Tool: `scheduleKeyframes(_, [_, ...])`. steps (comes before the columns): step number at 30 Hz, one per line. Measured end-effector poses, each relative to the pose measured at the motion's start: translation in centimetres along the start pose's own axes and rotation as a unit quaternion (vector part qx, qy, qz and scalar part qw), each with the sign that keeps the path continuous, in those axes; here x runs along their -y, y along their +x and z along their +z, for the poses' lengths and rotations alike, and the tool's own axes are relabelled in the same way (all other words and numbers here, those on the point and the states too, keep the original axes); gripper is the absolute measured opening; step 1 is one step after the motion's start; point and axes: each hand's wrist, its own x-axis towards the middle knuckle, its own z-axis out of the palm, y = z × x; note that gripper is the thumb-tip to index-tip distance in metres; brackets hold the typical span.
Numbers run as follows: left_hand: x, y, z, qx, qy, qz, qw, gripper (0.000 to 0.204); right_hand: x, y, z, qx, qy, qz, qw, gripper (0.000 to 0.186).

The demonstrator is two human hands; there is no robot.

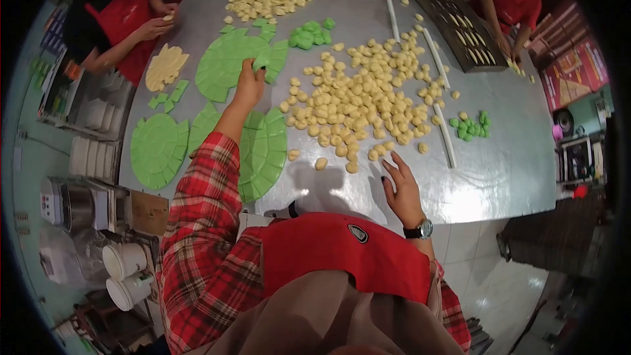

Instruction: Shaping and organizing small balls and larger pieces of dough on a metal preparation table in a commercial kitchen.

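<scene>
Over a steel table (513, 158), our left hand (250, 85) stretches far forward on a plaid-sleeved arm, fingers pinched on a small green dough piece (261, 62) at the edge of a scored green dough disc (227, 66). Our right hand (402, 187), a wristwatch (420, 229) on its wrist, rests palm down on the bare metal near us, fingers spread wide and holding nothing, just short of a broad scatter of pale dough balls (358, 102).

The green piece is flat and wedge-shaped, cut from a disc scored into many segments; it sits at the table's middle left, with more green discs (158, 148) nearer us. We cannot make out its underside or how many fingers grip it. Our red apron (342, 250) hides the table's near edge. At far left, another person's hands (158, 23) work at a pale disc; the dark tray (460, 26) is partly cut off.
</scene>
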Motion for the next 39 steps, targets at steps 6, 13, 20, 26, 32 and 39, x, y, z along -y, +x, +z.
scheduleKeyframes(6, [-16.3,-11.6,6.5,0.36,-0.14,0.004,0.922,0.023,4.2,3.2,-2.7,-0.086,-0.08,-0.182,0.976,0.057])
scheduleKeyframes(13, [-18.2,-22.3,8.9,0.376,-0.155,0.083,0.91,0.012,5.0,-0.4,-1.9,0.01,-0.096,-0.187,0.978,0.043])
scheduleKeyframes(20, [-17.6,-26.1,11.0,0.304,-0.1,0.152,0.935,0.012,1.5,-4.0,-1.9,0.104,0.034,-0.114,0.987,0.013])
scheduleKeyframes(26, [-11.8,-27.5,9.9,0.086,-0.007,0.107,0.991,0.031,-5.7,-9.2,-3.7,0.127,0.193,0.094,0.968,0.017])
scheduleKeyframes(32, [-6.2,-30.9,15.5,0.085,0.255,0.117,0.956,0.061,-12.4,-11.1,1.8,0.046,-0.131,-0.002,0.99,0.062])
scheduleKeyframes(39, [-7.1,-26.5,13.6,0.055,0.161,0.231,0.958,0.039,-16.2,-6.0,0.4,-0.037,-0.181,-0.02,0.983,0.045])
